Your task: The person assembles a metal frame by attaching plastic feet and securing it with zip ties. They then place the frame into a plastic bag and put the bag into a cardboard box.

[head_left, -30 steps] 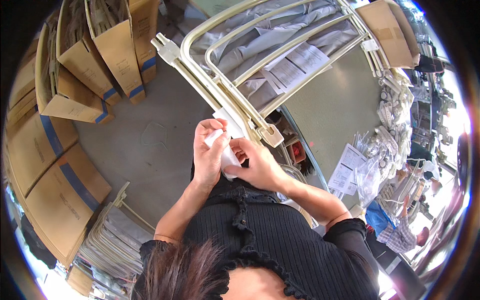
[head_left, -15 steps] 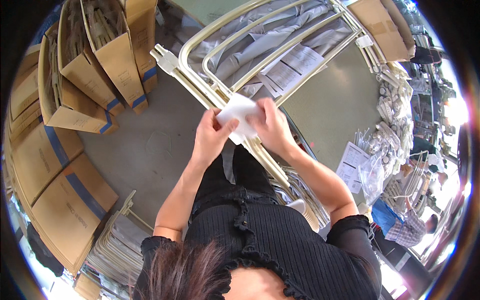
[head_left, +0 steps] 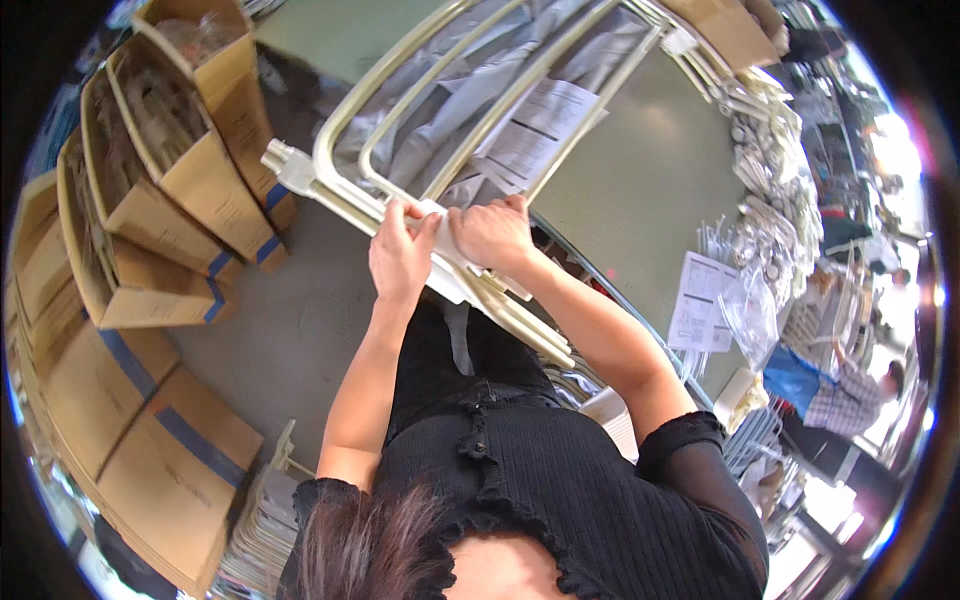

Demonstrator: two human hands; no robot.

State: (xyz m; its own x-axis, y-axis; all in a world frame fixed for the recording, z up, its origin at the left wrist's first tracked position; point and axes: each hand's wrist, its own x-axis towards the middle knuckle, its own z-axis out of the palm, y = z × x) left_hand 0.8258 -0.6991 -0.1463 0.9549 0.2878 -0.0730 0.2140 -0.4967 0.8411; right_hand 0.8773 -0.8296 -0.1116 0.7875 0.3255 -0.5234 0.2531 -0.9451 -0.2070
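Observation:
A small white sheet (head_left: 447, 283) lies wrapped over the cream metal tube of a folding frame (head_left: 345, 205). My left hand (head_left: 400, 258) is closed, thumb and fingers pinching at the sheet's left edge on the tube. My right hand (head_left: 492, 236) is closed with its fingers curled over the sheet and tube, so I cannot make out its fingertips. Grey fabric (head_left: 440, 125) is bunched inside the frame's tubes. Just beyond my right hand, a printed paper (head_left: 540, 130) lies on the fabric.
The frame rests across a greenish table (head_left: 640, 150). To the right are another printed sheet (head_left: 703, 300) and plastic-bagged parts (head_left: 770, 190). Open cartons (head_left: 210, 170) stand at the left, with closed cartons (head_left: 170, 480) below them. A person in a checked shirt (head_left: 845, 400) is far right.
The white sheet, held up between both hands before, is now down against the frame's tube. My right hand has curled over it, and the view has shifted.

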